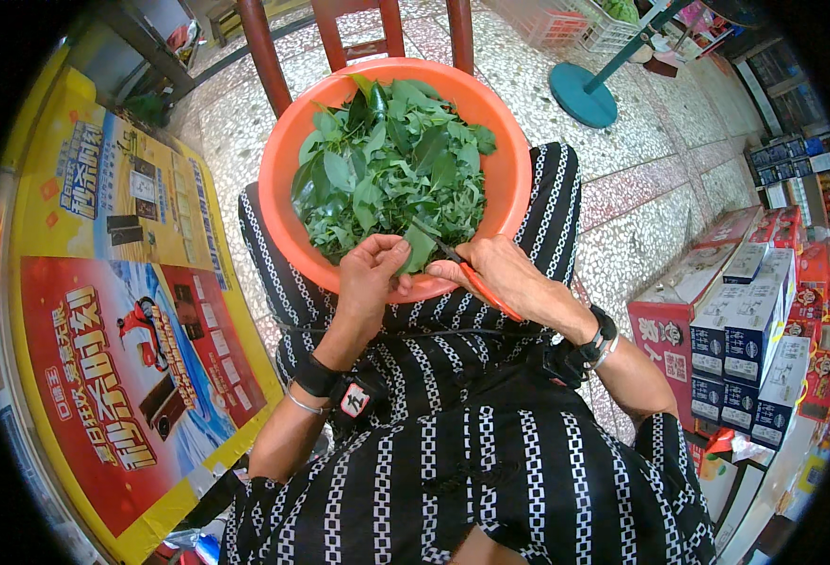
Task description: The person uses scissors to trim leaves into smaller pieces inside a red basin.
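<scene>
On my lap rests an orange plastic basin (514, 179), heaped with cut green leaves (377, 169). My left hand (374, 268) pinches a broad green leaf (417, 250) over the basin's near rim. Just right of it, my right hand (502, 273) is closed around scissors (486, 290) with red-orange handles. The dark blades point up and left, close against the leaf's edge; whether they touch it I cannot tell. Part of the handles is hidden under my right fingers.
Beyond the basin stands a reddish-brown wooden chair (358, 28). A yellow and red printed panel (142, 311) rises along my left. Blue-and-white cartons (745, 320) are stacked at the right. A round green stand base (583, 94) sits on the speckled floor (641, 217), with white crates (566, 24) behind it.
</scene>
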### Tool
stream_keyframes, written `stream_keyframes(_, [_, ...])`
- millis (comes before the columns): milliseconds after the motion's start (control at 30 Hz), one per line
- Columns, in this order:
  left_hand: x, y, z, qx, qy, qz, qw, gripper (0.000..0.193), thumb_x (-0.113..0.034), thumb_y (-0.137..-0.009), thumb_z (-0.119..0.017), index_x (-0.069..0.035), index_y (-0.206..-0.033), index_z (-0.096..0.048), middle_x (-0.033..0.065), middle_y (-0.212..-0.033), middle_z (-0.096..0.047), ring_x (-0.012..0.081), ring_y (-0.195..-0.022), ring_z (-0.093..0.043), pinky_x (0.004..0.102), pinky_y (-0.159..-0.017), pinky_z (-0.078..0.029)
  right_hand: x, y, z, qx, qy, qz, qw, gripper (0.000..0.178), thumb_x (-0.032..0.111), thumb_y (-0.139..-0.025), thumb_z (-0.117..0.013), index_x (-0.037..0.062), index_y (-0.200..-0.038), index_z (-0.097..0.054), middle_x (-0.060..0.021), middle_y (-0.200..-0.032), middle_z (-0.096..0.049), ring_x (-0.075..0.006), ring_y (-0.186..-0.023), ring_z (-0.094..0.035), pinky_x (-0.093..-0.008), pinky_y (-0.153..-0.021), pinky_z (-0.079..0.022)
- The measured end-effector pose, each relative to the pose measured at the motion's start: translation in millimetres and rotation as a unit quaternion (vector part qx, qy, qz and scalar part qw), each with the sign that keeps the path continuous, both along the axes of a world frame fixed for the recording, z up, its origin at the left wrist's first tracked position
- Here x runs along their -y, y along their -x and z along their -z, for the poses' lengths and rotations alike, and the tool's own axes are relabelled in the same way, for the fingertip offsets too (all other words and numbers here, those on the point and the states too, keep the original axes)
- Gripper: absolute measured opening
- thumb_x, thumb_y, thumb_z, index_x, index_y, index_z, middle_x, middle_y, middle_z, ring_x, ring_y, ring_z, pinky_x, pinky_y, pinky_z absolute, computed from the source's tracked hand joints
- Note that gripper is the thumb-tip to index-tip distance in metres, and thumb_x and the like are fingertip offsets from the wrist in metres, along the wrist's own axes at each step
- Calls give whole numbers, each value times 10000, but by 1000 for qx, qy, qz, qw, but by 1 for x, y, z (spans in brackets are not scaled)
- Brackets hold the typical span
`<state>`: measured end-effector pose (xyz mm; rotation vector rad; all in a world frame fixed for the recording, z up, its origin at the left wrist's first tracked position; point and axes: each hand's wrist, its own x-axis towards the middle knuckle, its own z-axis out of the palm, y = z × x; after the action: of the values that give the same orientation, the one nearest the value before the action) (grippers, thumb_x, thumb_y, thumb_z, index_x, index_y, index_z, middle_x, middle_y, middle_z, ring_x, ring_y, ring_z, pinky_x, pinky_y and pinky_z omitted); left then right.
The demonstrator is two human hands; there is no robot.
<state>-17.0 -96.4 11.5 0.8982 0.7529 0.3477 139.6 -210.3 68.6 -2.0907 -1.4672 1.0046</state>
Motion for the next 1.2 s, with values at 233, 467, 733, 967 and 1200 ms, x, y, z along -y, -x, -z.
stream_keyframes(233, [1, -2, 0, -10, 14, -16, 1000, 198, -132, -905, -598, 8, -1043, -576, 62, -845, -639, 149, -721, -655, 236, -637, -549, 5, -1, 7, -10, -46, 30, 998, 557, 461, -875, -588, -59, -673, -595, -187, -500, -490, -305, -457, -516, -393, -481, -421])
stream_keyframes(467, [2, 3, -1, -16, 12, -5, 1000, 200, -149, -910, -596, 1, -1039, -565, 75, -901, -648, 164, -716, -662, 233, -623, -544, 6, -2, 5, -45, -32, 51, 997, 545, 463, -877, -587, -55, -708, -582, -184, -537, -508, -275, -460, -488, -385, -475, -409])
stream_keyframes(733, [5, -1, -4, -5, -5, -35, 999, 175, -143, -913, -587, 6, -999, -554, 92, -884, -651, 170, -728, -663, 235, -629, -549, 11, 4, -6, 75, 3, -29, 997, 641, 582, -847, -541, -59, -858, -531, -247, -821, -590, -404, -782, -606, -456, -645, -464])
stream_keyframes(967, [5, 0, -5, -10, -11, -7, 1000, 159, -133, -910, -586, 10, -975, -563, 93, -856, -647, 163, -688, -657, 259, -613, -565, 4, 4, -4, 24, -7, 7, 1000, 602, 522, -853, -577, -47, -655, -557, -209, -517, -493, -387, -533, -566, -424, -518, -449])
stream_keyframes(1200, [2, 1, -2, -25, 14, -43, 999, 232, -181, -887, -637, 6, -1016, -590, 39, -839, -633, 129, -633, -618, 230, -569, -520, 11, -3, -1, 7, -50, 22, 998, 565, 501, -862, -581, -56, -769, -560, -231, -655, -548, -371, -604, -575, -426, -549, -441])
